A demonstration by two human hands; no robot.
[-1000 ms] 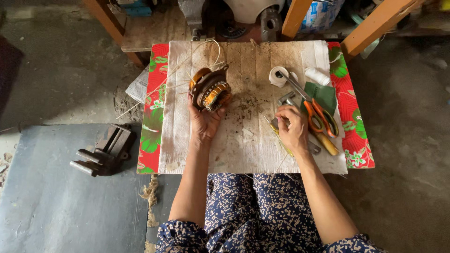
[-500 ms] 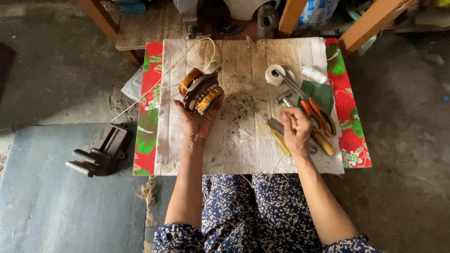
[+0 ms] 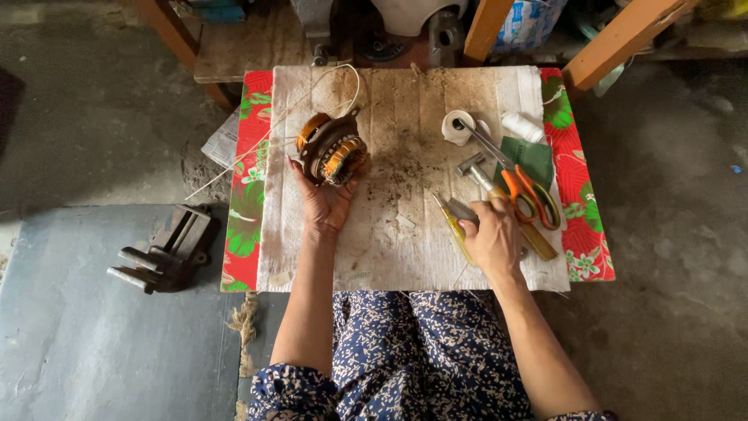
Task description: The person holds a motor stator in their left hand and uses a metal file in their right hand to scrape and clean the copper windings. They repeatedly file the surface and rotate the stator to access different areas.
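Note:
My left hand (image 3: pixel 327 201) holds up a small motor stator (image 3: pixel 333 148), a round piece with copper windings and a brown metal frame, over the white cloth (image 3: pixel 397 242). Thin pale wires (image 3: pixel 343 86) trail from it toward the far edge. My right hand (image 3: pixel 492 238) lies on a group of tools, fingers curled around a grey flat tool (image 3: pixel 458 209). A yellow-handled screwdriver (image 3: pixel 452 226) lies just left of that hand. Beyond the knuckles are a small hammer (image 3: pixel 475 168) and orange-handled scissors (image 3: pixel 526 191).
A red floral cloth (image 3: pixel 248 195) lies under the white one. A tape roll (image 3: pixel 457 126), a white spool (image 3: pixel 522 126) and a green pad (image 3: pixel 534 156) sit at the far right. A metal vise (image 3: pixel 167 249) is on the floor at left. Wooden legs (image 3: pixel 615 39) and clutter stand beyond.
My right hand has drawn a little closer to me and curled over the tools. My left hand has tilted the stator slightly, staying in about the same spot.

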